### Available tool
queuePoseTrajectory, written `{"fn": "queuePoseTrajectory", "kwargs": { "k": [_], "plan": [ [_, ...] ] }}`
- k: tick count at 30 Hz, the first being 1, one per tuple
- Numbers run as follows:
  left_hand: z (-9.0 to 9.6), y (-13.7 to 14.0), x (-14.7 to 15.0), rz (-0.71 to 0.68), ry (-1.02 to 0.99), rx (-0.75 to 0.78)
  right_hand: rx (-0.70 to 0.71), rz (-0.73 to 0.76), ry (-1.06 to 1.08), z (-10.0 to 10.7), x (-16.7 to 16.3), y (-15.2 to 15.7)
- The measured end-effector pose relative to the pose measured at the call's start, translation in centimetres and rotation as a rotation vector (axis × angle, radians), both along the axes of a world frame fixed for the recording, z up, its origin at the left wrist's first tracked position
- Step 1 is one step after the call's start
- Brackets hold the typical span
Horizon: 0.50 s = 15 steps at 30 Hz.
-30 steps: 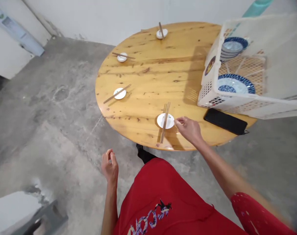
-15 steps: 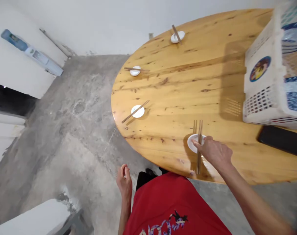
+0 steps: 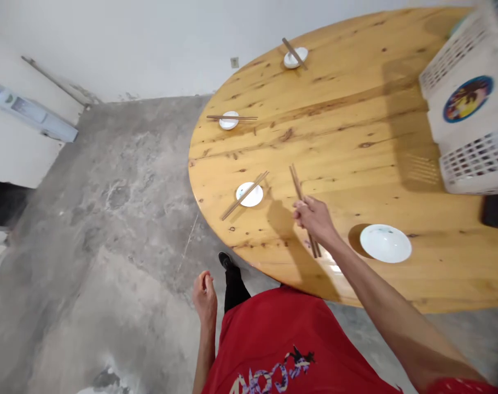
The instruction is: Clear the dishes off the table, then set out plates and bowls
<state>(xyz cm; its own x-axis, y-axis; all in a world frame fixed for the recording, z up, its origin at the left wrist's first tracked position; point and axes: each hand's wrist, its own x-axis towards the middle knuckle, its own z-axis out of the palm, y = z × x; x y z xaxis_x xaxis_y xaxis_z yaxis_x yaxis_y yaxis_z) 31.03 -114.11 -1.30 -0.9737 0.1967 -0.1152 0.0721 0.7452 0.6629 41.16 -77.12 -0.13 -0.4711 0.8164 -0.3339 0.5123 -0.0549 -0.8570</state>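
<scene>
My right hand (image 3: pixel 314 218) grips a pair of brown chopsticks (image 3: pixel 297 183) above the near part of the round wooden table (image 3: pixel 343 131). A small white dish (image 3: pixel 385 243) lies bare on the table just right of my forearm. Further left another white dish (image 3: pixel 250 194) carries its own chopsticks (image 3: pixel 244 195) laid across it. My left hand (image 3: pixel 205 295) hangs off the table beside my red shirt, its fingers curled and nothing in it.
Two more small dishes with chopsticks across them, one (image 3: pixel 229 120) at the left rim and one (image 3: pixel 295 56) at the far edge. A white plastic basket (image 3: pixel 470 126) stands at the right, a black phone (image 3: pixel 497 211) beside it. Concrete floor lies left.
My right hand has lifted the chopsticks off the near dish and carried them leftward. The dish now lies bare. The view has shifted right along the table.
</scene>
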Motion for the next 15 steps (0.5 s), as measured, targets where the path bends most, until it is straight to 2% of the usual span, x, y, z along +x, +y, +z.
{"fn": "queuePoseTrajectory", "kwargs": {
  "k": [2, 4, 7, 11, 15],
  "plan": [
    [-0.9, -2.6, -3.1, 0.014, -0.018, -0.001, -0.003, -0.020, -0.036, -0.9, -5.6, -1.2],
    [-1.6, -5.6, -6.3, 0.061, -0.042, -0.001, 0.074, 0.041, -0.219, -1.5, -10.4, -2.0],
    [-2.1, -10.2, -11.2, 0.184, -0.068, 0.007, 0.176, 0.083, -0.435, -1.6, -15.4, -2.8],
    [-1.9, -15.0, -17.4, 0.281, -0.011, 0.003, 0.212, 0.022, -0.514, -1.3, -18.7, -4.1],
    [-1.8, -17.3, -22.5, 0.318, 0.034, -0.020, 0.204, -0.079, -0.544, -1.3, -19.8, -5.0]
  ]
}}
